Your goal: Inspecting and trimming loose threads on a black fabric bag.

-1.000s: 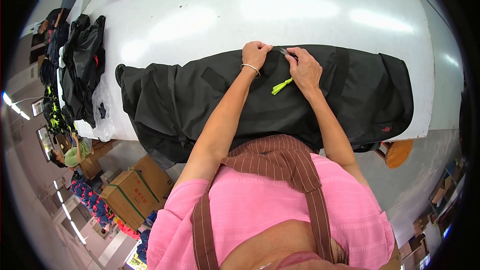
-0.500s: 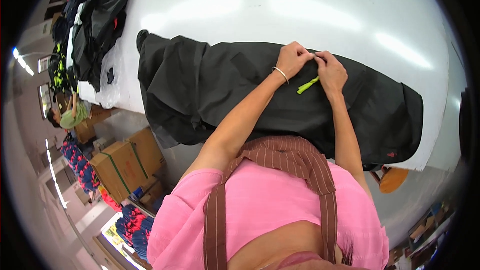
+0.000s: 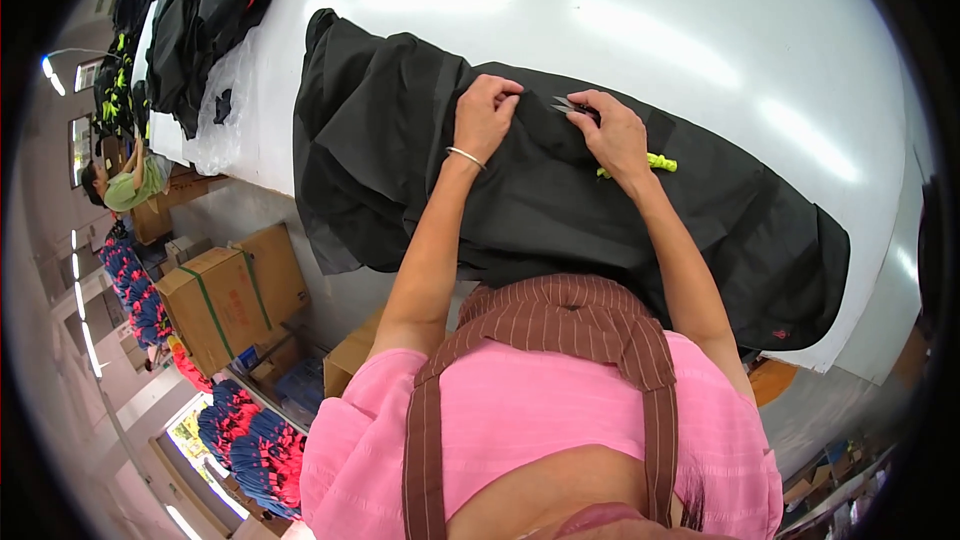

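Observation:
A long garment (image 3: 560, 210) of black, smooth cloth lies spread across the white table in front of me, rumpled at its left end, with a small red mark near its right end. My left hand (image 3: 487, 118) is closed over its upper part, thumb and fingertips pinched together; what is between them is too small to make out. My right hand (image 3: 615, 135) grips small thread snips (image 3: 567, 104), their pointed blades directed at the left fingertips, a short gap apart. Bright yellow-green material (image 3: 660, 162) sticks out beside the right palm and wrist.
More black garments (image 3: 205, 35) are heaped at the table's far left, beside clear plastic (image 3: 222, 105). Strapped cardboard boxes (image 3: 225, 290) stand left of me, below the white tabletop (image 3: 640, 40). A person in green (image 3: 135, 185) is farther left. An orange stool seat (image 3: 770, 380) shows at lower right.
My hands, close together before at the garment's far edge, have parted. The left moved leftward; the right moved left and slightly down, its snips now visible. The view has shifted, and the garment slants more.

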A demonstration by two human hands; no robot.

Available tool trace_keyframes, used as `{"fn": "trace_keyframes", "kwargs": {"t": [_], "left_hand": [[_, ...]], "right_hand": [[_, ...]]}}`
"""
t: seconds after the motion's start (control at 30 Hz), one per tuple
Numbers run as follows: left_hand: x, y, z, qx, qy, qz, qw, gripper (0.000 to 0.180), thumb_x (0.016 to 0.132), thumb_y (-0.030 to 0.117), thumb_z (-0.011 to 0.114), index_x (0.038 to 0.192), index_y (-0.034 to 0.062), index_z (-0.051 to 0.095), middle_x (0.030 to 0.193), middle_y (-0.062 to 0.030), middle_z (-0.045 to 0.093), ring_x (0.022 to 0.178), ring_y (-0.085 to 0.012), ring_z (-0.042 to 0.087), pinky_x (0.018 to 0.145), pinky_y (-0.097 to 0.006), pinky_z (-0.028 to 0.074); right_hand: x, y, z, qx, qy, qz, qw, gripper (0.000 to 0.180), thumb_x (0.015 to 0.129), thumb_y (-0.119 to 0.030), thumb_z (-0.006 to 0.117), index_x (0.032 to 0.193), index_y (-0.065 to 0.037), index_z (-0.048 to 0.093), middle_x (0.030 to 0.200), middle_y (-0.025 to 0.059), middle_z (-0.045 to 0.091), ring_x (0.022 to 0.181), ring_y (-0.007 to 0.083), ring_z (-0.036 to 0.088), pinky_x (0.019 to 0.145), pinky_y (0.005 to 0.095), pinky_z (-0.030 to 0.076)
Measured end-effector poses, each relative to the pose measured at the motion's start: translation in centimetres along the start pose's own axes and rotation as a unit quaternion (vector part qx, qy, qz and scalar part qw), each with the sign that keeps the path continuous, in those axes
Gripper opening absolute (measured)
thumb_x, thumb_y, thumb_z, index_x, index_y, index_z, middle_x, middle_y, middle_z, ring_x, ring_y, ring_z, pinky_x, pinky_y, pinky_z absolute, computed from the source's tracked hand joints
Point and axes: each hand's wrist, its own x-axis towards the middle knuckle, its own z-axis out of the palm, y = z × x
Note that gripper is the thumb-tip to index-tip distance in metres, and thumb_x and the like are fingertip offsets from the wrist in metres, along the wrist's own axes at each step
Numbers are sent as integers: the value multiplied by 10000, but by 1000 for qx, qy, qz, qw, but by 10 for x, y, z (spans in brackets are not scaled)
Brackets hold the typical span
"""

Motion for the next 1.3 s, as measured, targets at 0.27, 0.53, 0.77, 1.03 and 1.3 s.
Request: {"fn": "trace_keyframes", "kwargs": {"t": [0.27, 0.53, 0.77, 1.03, 1.3], "left_hand": [[5, -6, 8, 36, -4, 20, 999, 176, 745, 1, 664, 919, 28, 664, 861, -115, 610, 797, -273, 613, 719, -356, 501], [1, -13, 10, 44, 11, 32, 998, 198, 766, 23, 679, 963, 38, 675, 856, -83, 627, 719, -203, 615, 658, -300, 504], [8, -15, 19, 107, 26, 21, 994, 120, 768, 69, 697, 883, 34, 684, 812, -102, 628, 711, -237, 625, 647, -338, 503], [13, -17, 12, 47, 54, -23, 997, 81, 759, 78, 681, 739, 5, 649, 757, -146, 645, 718, -321, 629, 666, -403, 502], [9, -18, 12, -21, 73, -59, 995, 82, 766, 57, 677, 750, -17, 644, 697, -123, 647, 625, -220, 632, 586, -322, 500]], "right_hand": [[10, -4, 29, -69, -5, -12, 998, 240, 837, -200, 653, 1072, -160, 677, 890, 48, 661, 782, 228, 645, 700, 336, 502], [16, -11, 41, -195, -30, -19, 980, 235, 888, -237, 588, 1076, -336, 687, 747, 63, 544, 683, 264, 609, 592, 402, 488], [17, -10, 45, -183, 1, -51, 982, 242, 898, -222, 576, 1066, -351, 693, 727, 44, 518, 667, 240, 588, 560, 390, 466], [13, -14, 45, -108, 8, -42, 993, 254, 889, -210, 590, 1102, -316, 680, 726, 30, 519, 654, 243, 583, 557, 377, 465], [19, -15, 44, -141, -8, -78, 987, 170, 862, -219, 614, 1015, -191, 682, 841, 32, 632, 761, 253, 638, 647, 380, 490]]}}
